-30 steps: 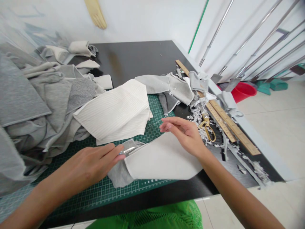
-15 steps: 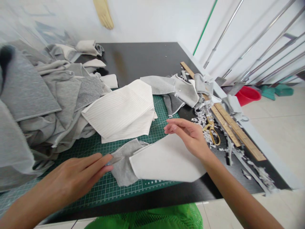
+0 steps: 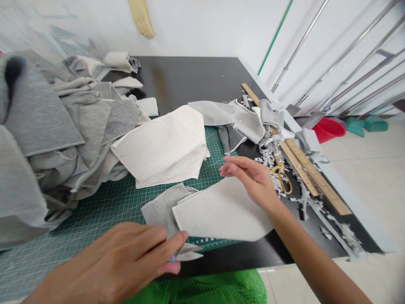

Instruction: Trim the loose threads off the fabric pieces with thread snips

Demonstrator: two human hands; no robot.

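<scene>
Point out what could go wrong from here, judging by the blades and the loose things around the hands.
The snips in the left hand have parted blades near the lower edge of the white fabric, so they might nick it. The gold-handled scissors lie close to the right hand and could be bumped. Loose scraps nearby may cling to the fabric.

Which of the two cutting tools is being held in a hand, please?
The small snips, blades pointing out of the left hand; the gold-handled scissors, by contrast, lie unheld among pale scraps beside the right hand.
</scene>
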